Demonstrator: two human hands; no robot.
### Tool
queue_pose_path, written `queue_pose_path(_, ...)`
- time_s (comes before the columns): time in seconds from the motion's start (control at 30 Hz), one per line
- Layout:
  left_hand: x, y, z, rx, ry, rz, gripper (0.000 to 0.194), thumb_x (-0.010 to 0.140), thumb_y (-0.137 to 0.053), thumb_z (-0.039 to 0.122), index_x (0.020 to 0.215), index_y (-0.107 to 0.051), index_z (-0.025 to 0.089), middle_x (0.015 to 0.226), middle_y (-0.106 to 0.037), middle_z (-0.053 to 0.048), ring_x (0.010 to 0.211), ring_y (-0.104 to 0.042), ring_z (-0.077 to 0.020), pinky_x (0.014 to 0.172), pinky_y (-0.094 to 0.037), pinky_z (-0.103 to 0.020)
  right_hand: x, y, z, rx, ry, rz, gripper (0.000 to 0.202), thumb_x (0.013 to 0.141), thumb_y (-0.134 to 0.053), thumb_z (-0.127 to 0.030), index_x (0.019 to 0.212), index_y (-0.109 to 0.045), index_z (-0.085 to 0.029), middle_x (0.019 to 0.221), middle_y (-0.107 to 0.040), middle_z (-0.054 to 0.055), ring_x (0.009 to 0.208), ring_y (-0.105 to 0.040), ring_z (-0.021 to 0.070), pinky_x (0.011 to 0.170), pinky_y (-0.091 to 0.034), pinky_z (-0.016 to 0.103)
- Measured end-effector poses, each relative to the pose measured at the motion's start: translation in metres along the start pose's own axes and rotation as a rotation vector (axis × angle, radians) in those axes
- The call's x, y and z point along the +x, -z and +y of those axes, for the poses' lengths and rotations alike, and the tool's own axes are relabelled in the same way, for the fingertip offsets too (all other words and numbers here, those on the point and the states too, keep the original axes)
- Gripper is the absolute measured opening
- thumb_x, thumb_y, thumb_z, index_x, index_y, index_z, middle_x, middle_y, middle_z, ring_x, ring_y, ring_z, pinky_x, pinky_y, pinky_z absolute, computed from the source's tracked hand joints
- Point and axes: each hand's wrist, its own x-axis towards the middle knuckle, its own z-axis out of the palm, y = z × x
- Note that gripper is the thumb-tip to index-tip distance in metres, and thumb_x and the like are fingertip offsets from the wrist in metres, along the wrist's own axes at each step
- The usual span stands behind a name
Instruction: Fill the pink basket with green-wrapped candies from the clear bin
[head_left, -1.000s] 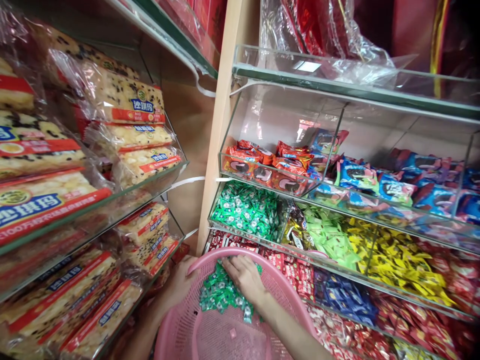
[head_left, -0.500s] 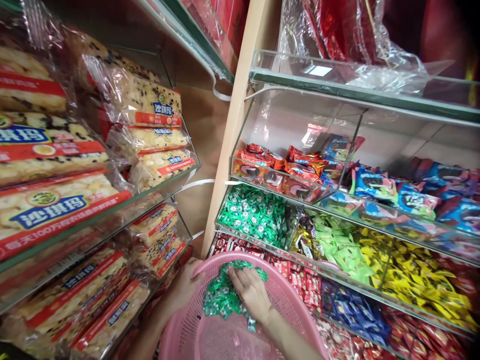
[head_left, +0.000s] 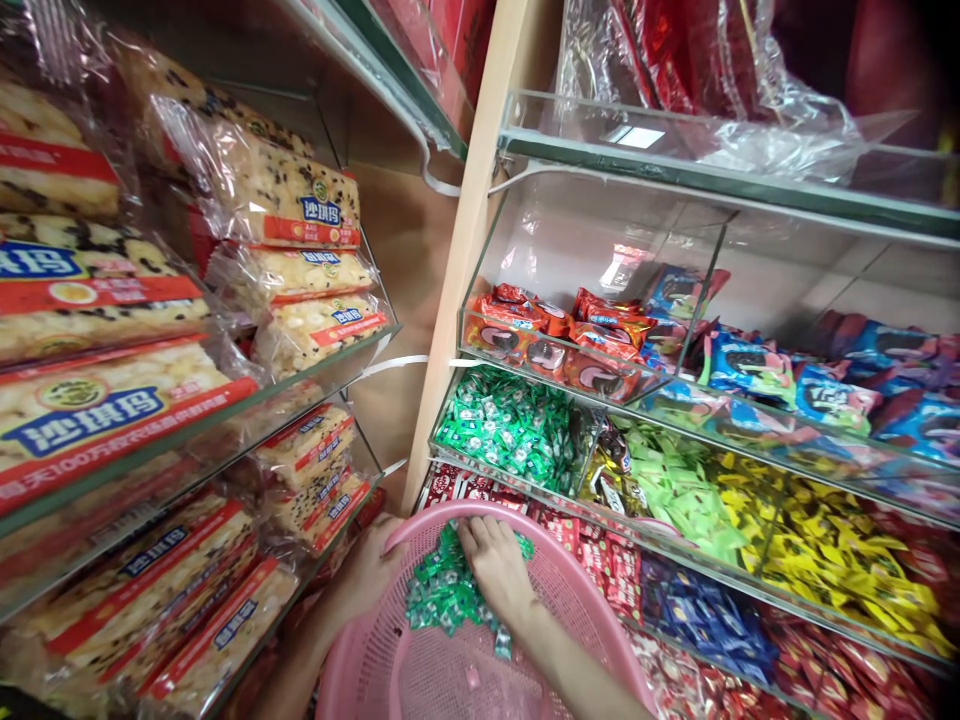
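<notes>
A pink plastic basket [head_left: 596,590] with perforated walls is at the bottom middle, tilted toward me. My left hand [head_left: 371,568] is closed around its left rim. Inside, a heap of green-wrapped candies [head_left: 441,592] lies against the far wall. My right hand [head_left: 496,565] reaches into that heap, its fingers curled down among the candies, and the fingertips are hidden. A few loose pieces lie lower in the basket. Just beyond the far rim, a clear shelf bin holds more green-wrapped candies [head_left: 506,425] of the same look.
Packaged sachima bars [head_left: 292,200] fill glass shelves close on the left. A wooden post [head_left: 450,300] divides the two shelf units. On the right, bins hold yellow candies [head_left: 832,550], light green packets [head_left: 682,480] and blue snack packs [head_left: 750,370]. Glass edges jut out above the basket.
My right hand has moved slightly up and away, toward the basket's far rim, and its fingers are more curled into the green candies. My left hand stays on the rim.
</notes>
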Motion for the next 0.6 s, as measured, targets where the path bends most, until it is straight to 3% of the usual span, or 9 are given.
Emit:
queue_pose_path(0.13, 0.000, -0.001, -0.005, 0.010, -0.024, -0.005, 0.029, 0.077, -0.047, 0.021, 0.096, -0.068, 0.016, 0.087, -0.064, -0.005, 0.081, -0.059, -0.0209, 0.078, -0.046, -0.032, 0.004, 0.000, -0.004, -0.033, -0.019, -0.040, 0.023, 0.086, -0.045, -0.008, 0.104, -0.058, -0.015, 0.087, -0.058, 0.008, 0.075, -0.049, 0.0206, 0.063, -0.036, 0.034)
queue_pose_path(0.3, -0.001, 0.001, 0.002, -0.019, -0.005, 0.003, 0.025, 0.075, -0.050, 0.023, 0.090, -0.069, 0.016, 0.087, -0.066, -0.005, 0.081, -0.059, -0.0213, 0.078, -0.047, -0.032, 0.001, 0.002, -0.005, -0.038, -0.038, 0.020, 0.025, 0.088, -0.045, -0.014, 0.110, -0.056, -0.013, 0.084, -0.058, 0.007, 0.073, -0.049, 0.0203, 0.065, -0.036, 0.035)
queue_pose_path(0.43, -0.001, 0.003, 0.009, -0.038, 0.016, 0.018, 0.020, 0.073, -0.053, 0.028, 0.079, -0.069, 0.017, 0.083, -0.067, -0.005, 0.082, -0.060, -0.0227, 0.079, -0.047, -0.033, -0.002, 0.004, -0.005, -0.015, 0.027, 0.053, 0.032, 0.089, -0.046, -0.020, 0.119, -0.051, -0.011, 0.085, -0.058, 0.007, 0.075, -0.050, 0.0204, 0.065, -0.036, 0.035)
queue_pose_path(0.6, 0.001, 0.003, 0.006, -0.043, -0.001, -0.007, 0.021, 0.075, -0.052, 0.027, 0.080, -0.068, 0.016, 0.083, -0.066, -0.005, 0.082, -0.060, -0.0222, 0.078, -0.047, -0.032, 0.000, 0.008, -0.007, -0.003, 0.028, 0.073, 0.032, 0.089, -0.046, -0.023, 0.119, -0.051, -0.011, 0.082, -0.058, 0.006, 0.073, -0.049, 0.0196, 0.064, -0.035, 0.034)
